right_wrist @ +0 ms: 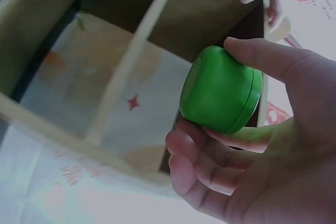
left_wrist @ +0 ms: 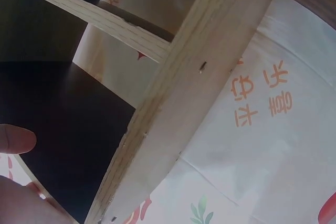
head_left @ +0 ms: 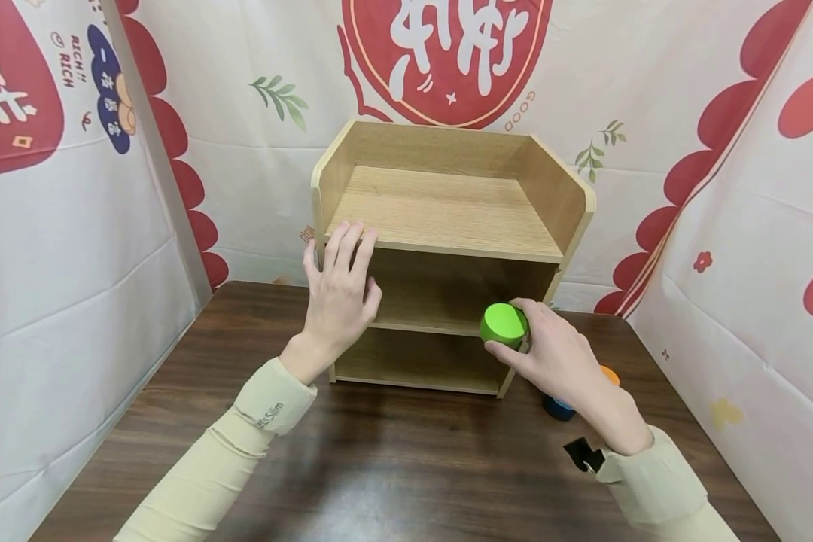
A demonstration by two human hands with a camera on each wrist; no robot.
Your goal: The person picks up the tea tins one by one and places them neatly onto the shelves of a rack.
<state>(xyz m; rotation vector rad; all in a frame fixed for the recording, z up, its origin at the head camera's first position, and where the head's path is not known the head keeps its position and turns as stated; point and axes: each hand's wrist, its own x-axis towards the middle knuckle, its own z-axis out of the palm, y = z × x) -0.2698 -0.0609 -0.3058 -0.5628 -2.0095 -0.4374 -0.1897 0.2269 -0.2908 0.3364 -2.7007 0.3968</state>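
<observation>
My right hand (head_left: 558, 350) grips a small round green jar (head_left: 503, 324) between thumb and fingers, in front of the right side of a wooden shelf unit (head_left: 436, 211). The right wrist view shows the green jar (right_wrist: 218, 90) tilted, with a seam running round it near the palm. My left hand (head_left: 341, 290) is at the front left of the unit, its fingers extended over the top board's front edge and its thumb below that edge. In the left wrist view, the left thumb (left_wrist: 18, 139) shows beside the dark top compartment.
The unit has a top tray with raised sides and two open compartments below, on a dark wooden table (head_left: 406, 467). Behind my right wrist, an orange round thing (head_left: 610, 374) and a dark blue one (head_left: 557, 409) are partly hidden. Printed cloth (head_left: 257, 173) hangs around the table.
</observation>
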